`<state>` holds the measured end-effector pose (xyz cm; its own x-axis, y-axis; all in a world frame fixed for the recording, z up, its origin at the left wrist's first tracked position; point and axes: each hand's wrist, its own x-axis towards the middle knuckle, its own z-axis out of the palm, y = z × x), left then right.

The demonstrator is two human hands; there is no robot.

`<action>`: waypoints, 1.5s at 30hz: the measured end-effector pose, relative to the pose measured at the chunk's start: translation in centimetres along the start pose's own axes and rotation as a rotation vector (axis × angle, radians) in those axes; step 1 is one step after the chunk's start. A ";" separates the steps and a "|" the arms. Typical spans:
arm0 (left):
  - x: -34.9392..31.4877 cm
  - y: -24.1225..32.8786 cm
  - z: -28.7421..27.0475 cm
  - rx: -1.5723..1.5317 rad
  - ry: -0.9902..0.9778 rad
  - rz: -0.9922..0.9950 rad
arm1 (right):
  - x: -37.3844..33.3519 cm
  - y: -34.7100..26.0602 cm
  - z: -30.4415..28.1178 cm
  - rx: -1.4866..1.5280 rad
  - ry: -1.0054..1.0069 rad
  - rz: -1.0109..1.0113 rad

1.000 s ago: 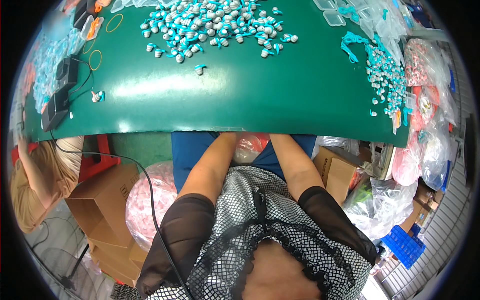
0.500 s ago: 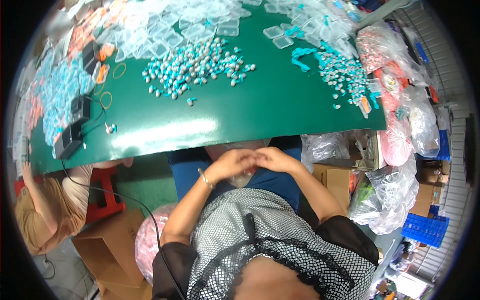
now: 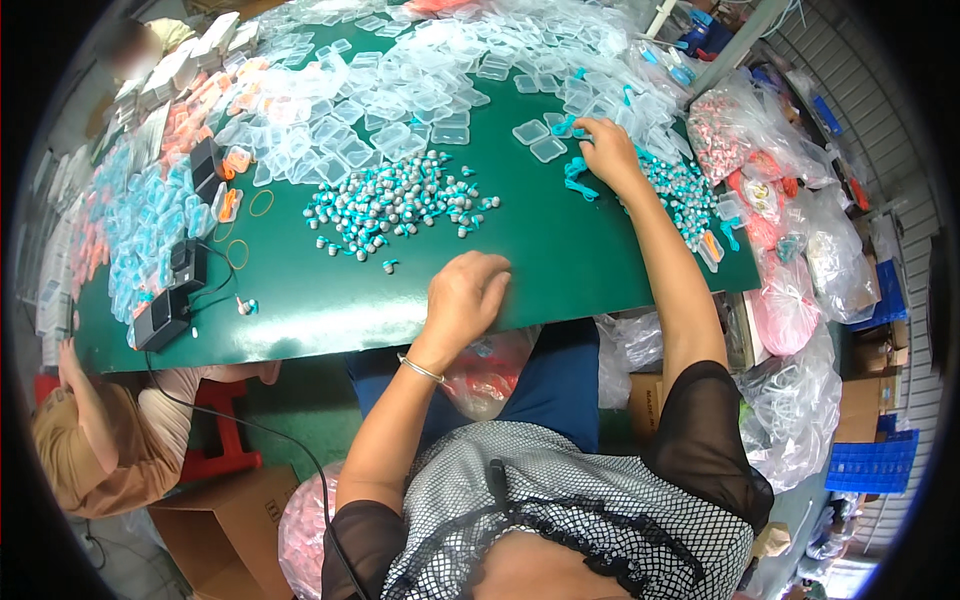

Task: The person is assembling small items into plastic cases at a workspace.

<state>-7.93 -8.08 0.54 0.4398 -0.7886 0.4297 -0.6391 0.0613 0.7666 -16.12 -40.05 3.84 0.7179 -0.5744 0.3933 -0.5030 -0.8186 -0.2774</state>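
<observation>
Head view: a green table (image 3: 560, 260) is seen spread from nine to three o'clock, a heap of clear plastic cases (image 3: 400, 95) at twelve o'clock, and a pile of small teal-and-grey earplugs (image 3: 395, 205) just below it. The left hand (image 3: 465, 295) is laid palm-down at the near table edge, fingers together and holding nothing. The right hand (image 3: 605, 150) is stretched to one o'clock, fingertips closed on a teal cord (image 3: 575, 175) beside two cases; a clean pick is judged to need one cord drawn free without dragging the neighbouring ones.
</observation>
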 end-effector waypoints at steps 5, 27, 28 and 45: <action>-0.1 0.1 -0.1 0.026 -0.002 0.073 | 3.2 -1.2 2.1 -0.346 -0.133 0.076; 1.5 -1.0 -1.6 0.411 0.200 -0.105 | -7.6 -9.0 0.4 -0.323 -0.174 -0.154; 1.7 -1.0 -1.5 0.453 0.159 -0.130 | -8.0 -9.1 0.2 -0.310 -0.174 -0.157; 1.3 -1.6 -0.5 0.386 0.218 -0.145 | -11.2 -12.1 -0.4 -0.053 0.125 -0.445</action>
<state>-6.01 -8.96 0.08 0.6375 -0.6231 0.4532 -0.7313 -0.3043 0.6104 -18.26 -23.77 3.11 0.8078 -0.1606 0.5671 -0.1857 -0.9825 -0.0138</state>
